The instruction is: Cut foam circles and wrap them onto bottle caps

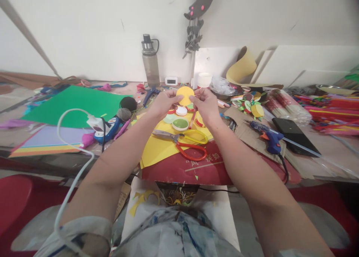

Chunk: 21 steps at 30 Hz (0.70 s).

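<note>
Between both hands a round yellow disc is held up above the work surface. My left hand pinches its left edge between thumb and fingers. On the opposite edge my right hand has its thumb and fingers closed on the same disc. Below lie a small white disc and a green round piece with a pale rim. Scissors with one yellow and one red handle loop rest on yellow sheets, blades pointing left. Under these is a dark red board.
To the left are a green sheet and a white plug with its cable. A blue glue gun and black phone lie right. A bottle stands by the wall. Pipe cleaners are piled far right.
</note>
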Motion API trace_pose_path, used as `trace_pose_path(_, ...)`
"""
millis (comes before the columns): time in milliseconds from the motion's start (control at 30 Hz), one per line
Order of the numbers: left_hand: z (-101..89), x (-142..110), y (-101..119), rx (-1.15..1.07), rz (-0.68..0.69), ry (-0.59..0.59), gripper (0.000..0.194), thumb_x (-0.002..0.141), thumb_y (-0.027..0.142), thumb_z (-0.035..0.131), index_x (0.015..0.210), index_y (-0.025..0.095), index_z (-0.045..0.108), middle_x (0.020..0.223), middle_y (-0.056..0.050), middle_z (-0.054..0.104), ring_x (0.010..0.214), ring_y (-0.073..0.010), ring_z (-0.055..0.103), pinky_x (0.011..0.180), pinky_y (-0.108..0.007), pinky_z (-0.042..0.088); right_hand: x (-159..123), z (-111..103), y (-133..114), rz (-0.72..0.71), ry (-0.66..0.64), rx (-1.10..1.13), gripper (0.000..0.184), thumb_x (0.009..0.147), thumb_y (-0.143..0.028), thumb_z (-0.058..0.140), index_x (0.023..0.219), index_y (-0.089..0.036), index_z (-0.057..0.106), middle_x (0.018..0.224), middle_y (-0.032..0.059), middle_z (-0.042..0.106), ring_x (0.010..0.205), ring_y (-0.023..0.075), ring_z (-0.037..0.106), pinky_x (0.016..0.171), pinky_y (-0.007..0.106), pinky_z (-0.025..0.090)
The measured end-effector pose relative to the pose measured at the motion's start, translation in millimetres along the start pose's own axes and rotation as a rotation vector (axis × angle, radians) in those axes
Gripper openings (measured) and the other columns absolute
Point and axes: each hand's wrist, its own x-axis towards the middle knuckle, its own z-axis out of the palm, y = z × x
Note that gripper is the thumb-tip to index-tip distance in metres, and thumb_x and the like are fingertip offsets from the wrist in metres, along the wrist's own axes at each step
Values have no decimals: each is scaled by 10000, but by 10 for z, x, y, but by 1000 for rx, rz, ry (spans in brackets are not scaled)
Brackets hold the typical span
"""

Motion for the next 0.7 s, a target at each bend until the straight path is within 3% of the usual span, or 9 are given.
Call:
trace_pose_path(133,-3,5,-18,-56,23,8,337,663,328,949,834,130,735,775,-29,738,621,-83,634,539,-181,477,-26,6,-19,3,-12,9,120,845,-283,672,856,-245,559,598,-73,550,504,130,514,513,276,437)
trace_pose_path(300,35,-37,-40,-120,19,-39,416,627,383,961,880,134,746,874,-51,753,703,-107,661,554,-195,509,-41,0,-48,-28,-4,-32,104,809,-242,676,822,-226,574,639,-62,568,565,131,514,578,277,441)
trace_pose_path(467,-30,21,-46,-149,-36,155,337,663,297,915,881,156,699,830,-24,743,673,-104,664,532,-186,497,-91,-60,-192,-154,2,-334,60,872,-238,647,841,-208,607,779,-11,659,732,155,580,732,295,470)
trace_pose_path(533,-100,77,-10,-186,-45,239,237,719,204,844,866,158,664,790,-9,724,651,-94,655,529,-178,499,-175,-73,-313,-141,-129,-517,64,912,-242,633,862,-201,634,802,8,691,755,166,604,728,291,455)
trace_pose_path(633,-254,169,66,-262,17,332,131,792,84,725,831,158,625,794,2,709,697,-91,679,625,-203,574,-374,-69,-528,-94,-516,-789,124,955,-296,645,946,-185,700,909,52,747,813,178,656,727,279,440)
trace_pose_path(700,-371,219,107,-318,103,414,133,832,55,676,826,166,604,853,-2,721,776,-92,707,735,-231,613,-519,-66,-654,-76,-774,-973,274,892,-397,753,1061,-183,725,1000,86,770,894,223,690,727,287,443)
